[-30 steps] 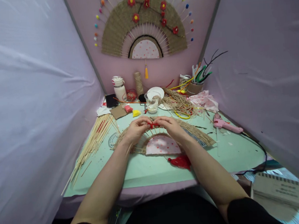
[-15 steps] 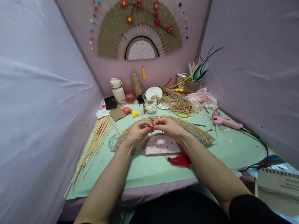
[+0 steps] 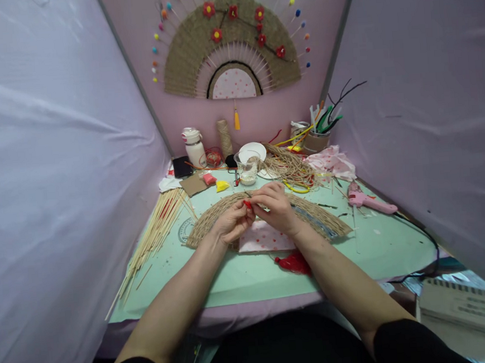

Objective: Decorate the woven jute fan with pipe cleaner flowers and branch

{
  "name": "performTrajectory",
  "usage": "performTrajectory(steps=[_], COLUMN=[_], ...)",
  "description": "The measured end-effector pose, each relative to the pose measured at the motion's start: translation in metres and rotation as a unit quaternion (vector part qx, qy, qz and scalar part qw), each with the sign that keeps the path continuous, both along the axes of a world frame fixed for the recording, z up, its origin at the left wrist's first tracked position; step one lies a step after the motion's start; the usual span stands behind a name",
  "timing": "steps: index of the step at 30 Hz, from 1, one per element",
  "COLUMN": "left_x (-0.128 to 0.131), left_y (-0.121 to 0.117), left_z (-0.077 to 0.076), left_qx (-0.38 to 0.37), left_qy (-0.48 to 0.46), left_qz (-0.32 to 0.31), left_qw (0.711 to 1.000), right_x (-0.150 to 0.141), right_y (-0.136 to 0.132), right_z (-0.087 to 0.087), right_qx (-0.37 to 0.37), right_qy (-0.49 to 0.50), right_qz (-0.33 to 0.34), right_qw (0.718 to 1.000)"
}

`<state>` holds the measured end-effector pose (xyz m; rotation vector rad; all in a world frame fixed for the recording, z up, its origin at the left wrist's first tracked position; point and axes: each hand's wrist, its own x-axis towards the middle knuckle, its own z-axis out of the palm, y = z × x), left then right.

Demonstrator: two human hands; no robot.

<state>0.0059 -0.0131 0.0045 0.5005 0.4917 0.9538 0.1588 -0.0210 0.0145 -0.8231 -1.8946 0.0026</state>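
Observation:
Between my two hands is a small red piece (image 3: 247, 204), soft-looking and partly covered by fingers; whether it is a flower I cannot tell. My left hand (image 3: 234, 222) pinches it from the left with the palm turned up. From the right, the closed fingertips of my right hand (image 3: 274, 206) press on it. Both hands hover over a half-round twine fan (image 3: 212, 220) that lies flat on the table. The fan's pink dotted centre (image 3: 266, 238) shows below the hands. A red tassel (image 3: 293, 263) lies beside my right forearm.
Bamboo sticks (image 3: 154, 227) spread at the left. A pink glue gun (image 3: 370, 199) with its cord lies at the right. Behind are a clear cup (image 3: 248, 172), yellow packet (image 3: 222, 186), tangled twine (image 3: 291, 166) and white bottle (image 3: 194, 149). A finished-looking fan (image 3: 186, 57) hangs on the back wall.
My right hand has rotated and risen slightly over the red piece. My left hand has turned its palm upward and dropped a little. The view has shifted slightly.

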Motion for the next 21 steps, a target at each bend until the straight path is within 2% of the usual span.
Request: performTrajectory(steps=[2, 5, 8, 10, 12, 14, 16, 21], left_x=[-0.002, -0.01, -0.018, -0.022, -0.024, -0.024, -0.024, -0.024], left_y=[-0.001, -0.002, -0.002, 0.0, 0.002, 0.004, 0.006, 0.005], left_z=[0.003, 0.008, 0.012, 0.013, 0.014, 0.013, 0.011, 0.01], left_qx=[-0.003, -0.005, 0.004, 0.023, 0.053, 0.089, 0.124, 0.172], left_qy=[-0.005, -0.004, 0.009, 0.03, 0.064, 0.103, 0.137, 0.2], left_qz=[-0.014, -0.069, -0.116, -0.111, -0.082, -0.059, -0.056, -0.08], left_qw=[1.0, 0.998, 0.993, 0.993, 0.993, 0.989, 0.981, 0.961], right_x=[0.001, -0.001, -0.004, -0.006, -0.006, -0.004, -0.002, 0.002], right_y=[-0.001, -0.006, -0.01, -0.011, -0.009, -0.006, -0.003, -0.002], right_z=[0.001, 0.001, 0.001, 0.001, 0.001, 0.002, 0.003, 0.007], right_qx=[0.063, 0.132, 0.131, 0.068, -0.047, -0.178, -0.272, -0.373], right_qy=[-0.031, -0.031, -0.011, 0.021, 0.069, 0.114, 0.131, 0.078], right_qz=[-0.009, 0.014, 0.041, 0.059, 0.09, 0.129, 0.15, 0.159], right_qw=[0.997, 0.991, 0.991, 0.996, 0.992, 0.969, 0.942, 0.911])
